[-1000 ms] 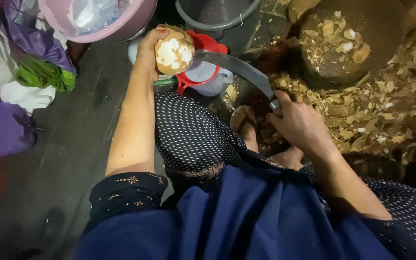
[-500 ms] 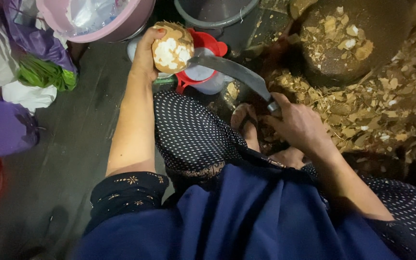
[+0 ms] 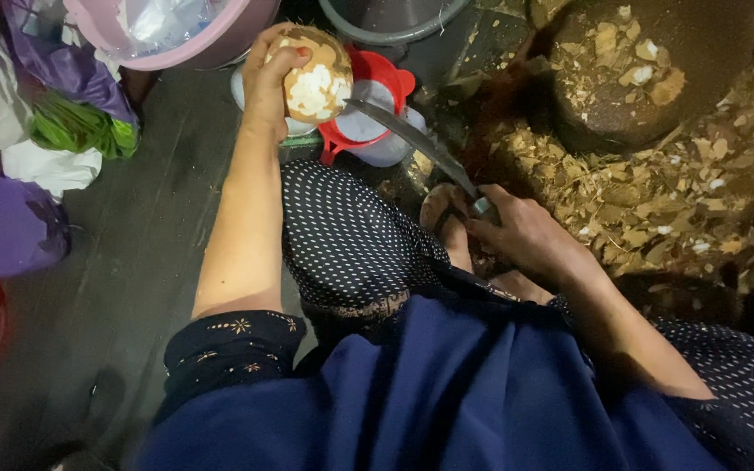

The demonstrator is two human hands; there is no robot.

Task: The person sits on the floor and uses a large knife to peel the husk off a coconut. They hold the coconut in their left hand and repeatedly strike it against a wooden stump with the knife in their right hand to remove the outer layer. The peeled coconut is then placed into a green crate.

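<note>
— Holding anything, that left hand (image 3: 270, 77)?

— Yes. Its grip is closed around a partly peeled coconut (image 3: 314, 73), brown husk at the top and white patches where it has been cut. The arm is stretched out forward, so the coconut sits up over a red funnel (image 3: 375, 98) and a pale blue vessel (image 3: 387, 146) on the floor.

— And the right hand (image 3: 517, 234)?

— Lower, near the knee, its grip clenched on the handle of a long curved knife (image 3: 412, 139). The blade runs up and to the left, and its tip reaches just under the coconut, touching it or nearly so; I cannot tell which.

— What lies around?

— To the right, a heap of brown husk chips (image 3: 656, 192) spreads over the ground, next to a dark round chopping block (image 3: 639, 78) strewn with more chips. Ahead on the left stands a pink basin (image 3: 176, 39) with clear plastic in it, and beside it a grey bucket (image 3: 394, 19). At the far left, purple, green and white bags (image 3: 54, 113) are bunched together on the dark floor (image 3: 133, 279).

— Clothing?

— A dark dotted garment and a blue cloth across the lap.
</note>
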